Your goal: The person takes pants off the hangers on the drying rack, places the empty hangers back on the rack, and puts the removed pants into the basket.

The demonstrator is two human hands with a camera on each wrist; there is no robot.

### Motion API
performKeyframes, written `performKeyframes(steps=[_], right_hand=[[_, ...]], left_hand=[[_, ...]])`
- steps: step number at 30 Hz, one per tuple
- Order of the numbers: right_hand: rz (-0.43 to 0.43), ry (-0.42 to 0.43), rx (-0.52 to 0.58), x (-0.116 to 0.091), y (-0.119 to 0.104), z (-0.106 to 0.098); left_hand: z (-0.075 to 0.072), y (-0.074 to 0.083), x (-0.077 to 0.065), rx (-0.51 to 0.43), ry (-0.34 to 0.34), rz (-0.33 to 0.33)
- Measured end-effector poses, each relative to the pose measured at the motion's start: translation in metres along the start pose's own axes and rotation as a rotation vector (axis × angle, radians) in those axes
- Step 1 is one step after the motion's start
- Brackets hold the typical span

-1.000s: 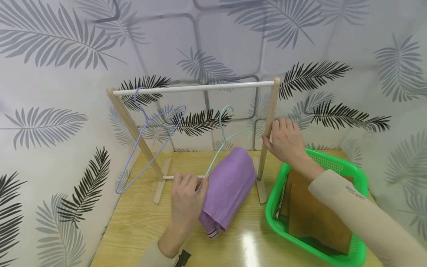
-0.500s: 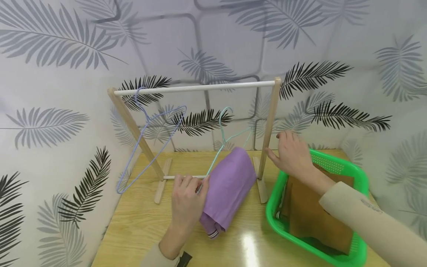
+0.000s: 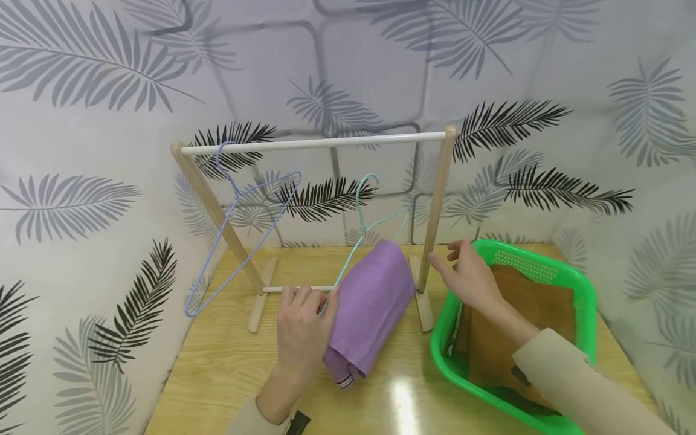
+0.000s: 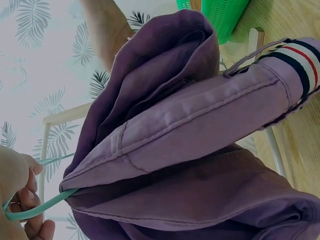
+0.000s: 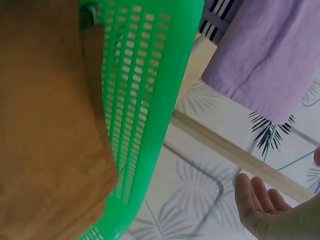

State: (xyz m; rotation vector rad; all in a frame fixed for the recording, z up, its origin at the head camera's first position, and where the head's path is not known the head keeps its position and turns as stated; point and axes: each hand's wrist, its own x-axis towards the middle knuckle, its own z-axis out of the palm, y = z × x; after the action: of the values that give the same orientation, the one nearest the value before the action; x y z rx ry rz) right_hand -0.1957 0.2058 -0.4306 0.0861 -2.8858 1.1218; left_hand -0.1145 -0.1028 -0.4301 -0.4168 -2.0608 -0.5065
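Note:
My left hand (image 3: 304, 323) grips the lower corner of a mint-green wire hanger (image 3: 353, 257). Draped over the hanger is a folded purple garment (image 3: 372, 302) with a striped ribbed band (image 4: 300, 65) at one end. In the left wrist view, curled fingers (image 4: 30, 205) hold the green wire beside the cloth. The hanger's hook points up, apart from the rack's top bar. My right hand (image 3: 470, 275) holds nothing; it hovers beside the rack's right post (image 3: 437, 199), over the basket's far left rim. Its fingers are loosely bent in the right wrist view.
A wooden rack with a white top bar (image 3: 315, 144) stands on the wooden table (image 3: 217, 368). On the bar's left end hangs a bare blue hanger (image 3: 239, 196). At right, a green basket (image 3: 586, 314) holds a brown cloth (image 3: 489, 356). Leaf-patterned covering forms the backdrop.
My right hand has let go of the rack's right post and moved down toward the basket. The left hand, the hanger and the purple garment have stayed in place.

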Motion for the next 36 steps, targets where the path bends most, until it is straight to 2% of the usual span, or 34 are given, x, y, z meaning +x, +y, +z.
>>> performKeyframes(steps=[4,10,17,25,29,36], right_hand=[[0.050,-0.002,0.110,-0.003,0.000,0.010],[0.175,0.005,0.289,-0.008,0.000,0.024],[0.299,0.008,0.562,-0.017,-0.001,0.044],[0.414,0.004,0.732,-0.027,-0.003,0.061],[0.447,-0.022,0.801,-0.028,-0.005,0.070],[0.481,-0.005,0.929,-0.031,-0.009,0.089]], left_hand=[[0.000,0.000,0.000,-0.004,0.005,0.003],[0.000,-0.001,0.001,-0.007,0.012,0.007],[-0.001,-0.001,0.002,-0.018,0.020,0.015],[-0.002,-0.001,0.003,-0.022,0.025,0.016],[-0.003,-0.001,0.004,-0.022,0.023,0.011],[-0.006,-0.002,0.007,-0.015,0.017,0.004]])
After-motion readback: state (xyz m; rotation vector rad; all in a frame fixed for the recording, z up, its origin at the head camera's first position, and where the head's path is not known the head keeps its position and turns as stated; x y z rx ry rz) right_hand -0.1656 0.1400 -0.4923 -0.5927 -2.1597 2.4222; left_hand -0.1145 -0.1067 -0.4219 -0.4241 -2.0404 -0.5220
